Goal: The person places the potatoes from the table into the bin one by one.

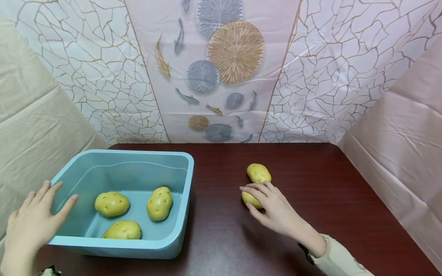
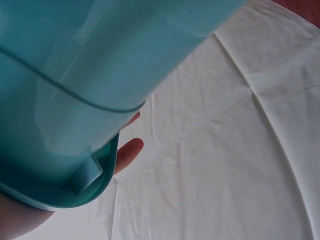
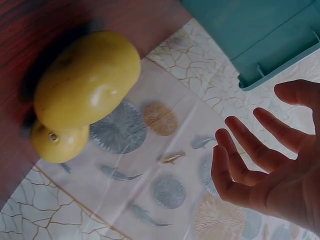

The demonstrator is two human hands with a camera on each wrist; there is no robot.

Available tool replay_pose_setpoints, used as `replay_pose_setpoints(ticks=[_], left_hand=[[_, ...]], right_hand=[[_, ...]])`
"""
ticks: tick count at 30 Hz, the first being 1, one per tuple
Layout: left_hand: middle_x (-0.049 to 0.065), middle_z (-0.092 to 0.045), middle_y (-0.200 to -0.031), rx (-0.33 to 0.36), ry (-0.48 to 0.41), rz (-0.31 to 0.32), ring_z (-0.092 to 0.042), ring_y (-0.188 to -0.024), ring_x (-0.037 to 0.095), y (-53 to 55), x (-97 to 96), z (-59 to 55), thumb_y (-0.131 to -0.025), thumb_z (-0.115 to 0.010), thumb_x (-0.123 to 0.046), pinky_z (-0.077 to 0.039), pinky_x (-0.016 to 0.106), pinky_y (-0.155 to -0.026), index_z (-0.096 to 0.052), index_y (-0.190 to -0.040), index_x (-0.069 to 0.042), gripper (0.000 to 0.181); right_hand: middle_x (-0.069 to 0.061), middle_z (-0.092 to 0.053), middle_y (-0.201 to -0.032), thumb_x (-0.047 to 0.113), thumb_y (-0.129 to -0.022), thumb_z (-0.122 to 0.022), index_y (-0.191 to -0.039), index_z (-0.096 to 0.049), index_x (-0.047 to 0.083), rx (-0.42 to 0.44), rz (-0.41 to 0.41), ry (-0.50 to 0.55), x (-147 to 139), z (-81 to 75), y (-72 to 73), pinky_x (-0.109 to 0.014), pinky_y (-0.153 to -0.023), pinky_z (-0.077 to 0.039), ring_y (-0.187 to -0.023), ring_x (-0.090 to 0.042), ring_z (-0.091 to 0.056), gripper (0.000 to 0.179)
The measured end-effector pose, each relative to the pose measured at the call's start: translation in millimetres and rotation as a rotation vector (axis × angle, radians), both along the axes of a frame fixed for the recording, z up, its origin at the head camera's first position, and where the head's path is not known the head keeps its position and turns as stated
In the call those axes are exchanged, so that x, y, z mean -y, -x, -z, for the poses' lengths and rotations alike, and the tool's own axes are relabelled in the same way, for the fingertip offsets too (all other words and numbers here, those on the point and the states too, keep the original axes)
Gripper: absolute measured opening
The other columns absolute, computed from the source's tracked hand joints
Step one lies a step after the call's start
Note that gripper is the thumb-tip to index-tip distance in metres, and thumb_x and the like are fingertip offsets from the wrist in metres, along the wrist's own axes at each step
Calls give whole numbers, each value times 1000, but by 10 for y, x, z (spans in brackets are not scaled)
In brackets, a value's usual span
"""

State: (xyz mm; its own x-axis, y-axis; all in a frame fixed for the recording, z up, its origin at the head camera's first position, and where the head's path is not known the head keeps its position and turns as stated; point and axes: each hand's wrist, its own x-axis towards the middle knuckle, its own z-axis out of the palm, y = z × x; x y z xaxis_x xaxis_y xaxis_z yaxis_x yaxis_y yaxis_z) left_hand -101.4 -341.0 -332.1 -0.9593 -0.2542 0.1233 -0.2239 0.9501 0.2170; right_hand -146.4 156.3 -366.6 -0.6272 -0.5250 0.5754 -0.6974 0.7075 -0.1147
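Observation:
My left hand [image 1: 32, 220] rests at the left rim of a blue plastic bin [image 1: 121, 242], its fingers spread. The left wrist view shows the bin wall [image 2: 125, 55] close up, with a fingertip [image 2: 130, 154] past the rim. Inside the bin lie three yellow potatoes: one at left [image 1: 112, 204], another at right [image 1: 159, 204], and a third near the front wall [image 1: 122, 230]. Over a potato [image 1: 251, 199] on the table hovers my right hand [image 1: 276, 209], fingers apart and loosely bent. In the right wrist view a gap separates this hand [image 3: 280, 165] from the potato [image 3: 90, 80].
Just behind the nearer potato lies another potato [image 1: 259, 173]. The dark red table [image 1: 310, 184] extends right of the bin. Patterned cloth [image 1: 214, 115] hangs along the back, and plain cloth [image 1: 397, 153] stands at the right side.

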Motion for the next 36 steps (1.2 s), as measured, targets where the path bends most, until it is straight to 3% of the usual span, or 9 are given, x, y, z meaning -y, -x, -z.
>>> replay_pose_setpoints(ticks=[6,9,12,16,20,23,36], left_hand=[[32,-4,-142,-48,-53,43,7,-126,57,-8,5,24,-94,-24,-50,-1,74,-92,-19,-140,-1,68],[32,-4,-142,-65,-85,88,13,-124,57,-16,5,24,-95,-23,-45,9,74,-91,-21,-141,-4,61],[33,-1,-142,-46,-109,155,17,-121,58,-21,25,13,-96,-24,-42,17,74,-86,-20,-142,-9,57],[35,6,-140,19,-91,220,22,-118,60,-12,75,7,-96,-27,-43,21,75,-82,-16,-144,-14,57],[34,12,-140,90,4,197,24,-117,59,13,84,28,-91,-30,-54,16,76,-84,-14,-144,-14,68],[31,13,-141,98,51,166,23,-120,57,11,70,50,-87,-34,-60,12,76,-86,-14,-144,-14,75],[28,8,-144,44,20,156,20,-125,53,-5,56,65,-89,-33,-57,10,74,-90,-17,-143,-11,72]], right_hand=[[4,-59,-110,19,-75,-64,-115,-59,19,35,31,-12,-83,39,64,-37,-70,-45,-95,-12,-51,40],[2,-59,-111,19,-76,-64,-115,-58,19,54,43,-13,-110,54,84,-44,-77,-46,-98,-15,-52,39],[1,-60,-111,19,-76,-63,-115,-58,19,63,54,-14,-129,55,94,-50,-84,-44,-99,-17,-52,39],[0,-60,-111,22,-77,-63,-116,-58,20,63,84,-37,-154,59,112,-43,-76,-45,-94,-17,-51,39],[0,-60,-112,26,-78,-63,-117,-57,21,82,121,-72,-170,78,126,-35,-69,-42,-89,-17,-49,39],[-1,-59,-114,28,-78,-64,-118,-57,22,102,141,-86,-178,103,141,-32,-67,-40,-88,-16,-48,41],[-6,-56,-116,32,-77,-65,-119,-56,19,158,178,-117,-196,222,231,-32,-62,-38,-92,-23,-50,45]])
